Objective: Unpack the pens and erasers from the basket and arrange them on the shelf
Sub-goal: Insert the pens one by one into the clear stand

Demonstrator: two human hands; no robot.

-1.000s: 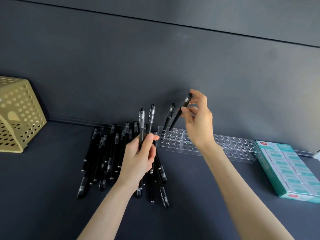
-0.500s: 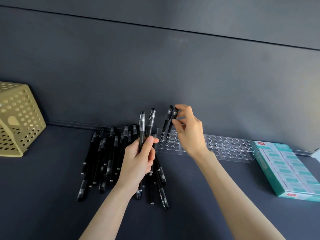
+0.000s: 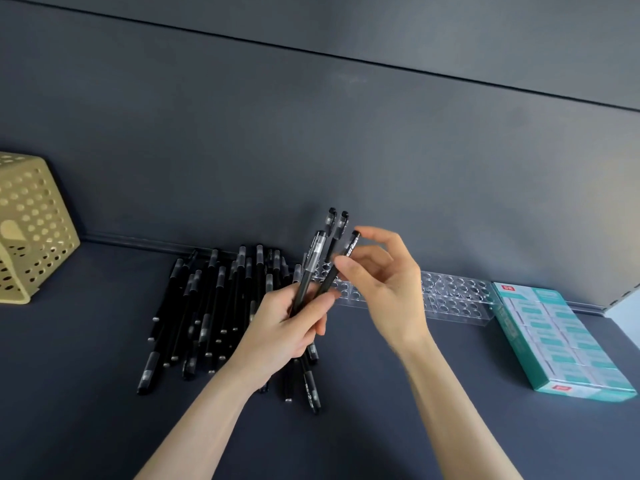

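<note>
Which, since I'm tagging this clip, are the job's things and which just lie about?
Job: held pens, left hand, right hand, pen pile, clear holder, standing pens, eraser box, basket, shelf.
Lying about: back wall, pale surface at right edge.

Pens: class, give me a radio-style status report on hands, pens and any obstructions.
Left grip holds two pens. Right grip thumb on one, closure unclear. Standing pair in clear holder; pile lies on shelf. No obstruction seen.
</note>
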